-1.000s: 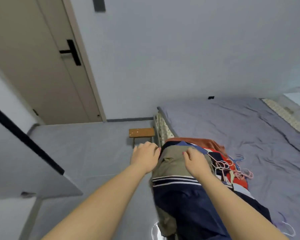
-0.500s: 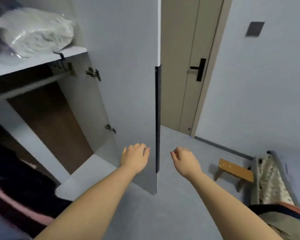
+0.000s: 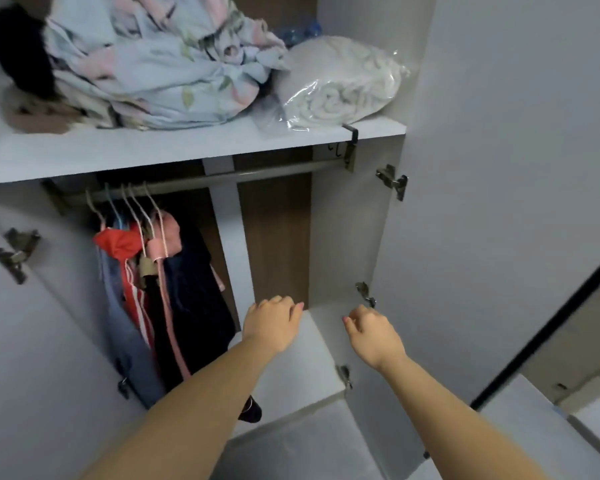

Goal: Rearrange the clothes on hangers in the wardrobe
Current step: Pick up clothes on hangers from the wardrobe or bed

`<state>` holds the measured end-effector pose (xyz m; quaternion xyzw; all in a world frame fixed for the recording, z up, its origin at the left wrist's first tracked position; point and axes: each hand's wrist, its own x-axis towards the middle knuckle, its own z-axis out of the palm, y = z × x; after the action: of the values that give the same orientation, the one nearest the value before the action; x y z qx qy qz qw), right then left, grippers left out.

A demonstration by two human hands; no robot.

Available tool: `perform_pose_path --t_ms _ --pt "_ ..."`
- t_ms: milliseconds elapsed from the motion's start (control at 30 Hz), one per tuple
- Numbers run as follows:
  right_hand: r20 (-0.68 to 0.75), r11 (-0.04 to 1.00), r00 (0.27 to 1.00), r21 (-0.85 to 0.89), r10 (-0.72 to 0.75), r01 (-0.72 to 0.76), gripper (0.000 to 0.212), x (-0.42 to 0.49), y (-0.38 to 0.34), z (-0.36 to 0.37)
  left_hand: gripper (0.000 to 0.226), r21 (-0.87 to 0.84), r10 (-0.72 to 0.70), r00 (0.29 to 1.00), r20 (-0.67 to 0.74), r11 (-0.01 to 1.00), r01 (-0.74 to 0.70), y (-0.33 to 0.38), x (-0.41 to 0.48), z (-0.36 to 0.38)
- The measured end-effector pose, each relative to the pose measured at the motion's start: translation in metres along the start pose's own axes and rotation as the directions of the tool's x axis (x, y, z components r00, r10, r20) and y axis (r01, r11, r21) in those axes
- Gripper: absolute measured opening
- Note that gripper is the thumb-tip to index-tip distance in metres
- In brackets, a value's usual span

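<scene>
A: Clothes — do the hands hold any?

B: No. Left hand [image 3: 272,323] and right hand [image 3: 373,332] hover low before the open wardrobe [image 3: 354,237], fingers loosely curled, gripping nothing.

A: Where are the clothes [image 3: 160,292], then?

B: Beyond the hands, bunched on hangers [image 3: 132,209] at the left end of the rail [image 3: 274,171]; the right stretch is bare. Above, the shelf [image 3: 187,150] carries bundled bedding [image 3: 153,64].

A: Progress?

B: I'd judge spreading them along the rail is not yet done.

Soft even light, motion blur, wide-angle warping.
</scene>
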<state>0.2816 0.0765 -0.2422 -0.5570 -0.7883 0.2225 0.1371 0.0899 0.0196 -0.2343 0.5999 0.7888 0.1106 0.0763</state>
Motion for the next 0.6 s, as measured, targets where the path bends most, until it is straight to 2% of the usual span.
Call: perform_pose_path --t_ms 167,333,400,500,600 --pt "0.080 0.989 0.986 0.007 -0.145 0.145 0.025 0.068 -0.034 0.005 0.056 -0.169 -0.256 0.965 -0.054 0.955 0.244 -0.043 0.015 -0.031" --pt "0.150 0.962 0.951 0.033 -0.272 0.270 0.023 0.114 -0.080 0.030 0.051 -0.382 -0.523 0.846 -0.101 0.806 0.453 -0.105 0.016 -0.046" --pt "0.188 0.953 0.934 0.071 -0.304 0.296 0.022 0.128 -0.104 0.043 0.048 -0.393 -0.575 0.810 -0.115 0.775 0.495 -0.126 0.016 -0.051" --pt "0.277 0.936 0.896 0.154 -0.348 0.316 0.024 0.149 -0.146 0.066 0.040 -0.307 -0.587 0.799 -0.131 0.790 0.531 -0.160 0.023 -0.059" --pt "0.303 0.915 0.876 0.275 -0.375 0.296 0.026 0.170 -0.188 0.088 0.031 -0.358 -0.618 0.763 -0.188 0.766 0.533 -0.199 0.039 -0.064"
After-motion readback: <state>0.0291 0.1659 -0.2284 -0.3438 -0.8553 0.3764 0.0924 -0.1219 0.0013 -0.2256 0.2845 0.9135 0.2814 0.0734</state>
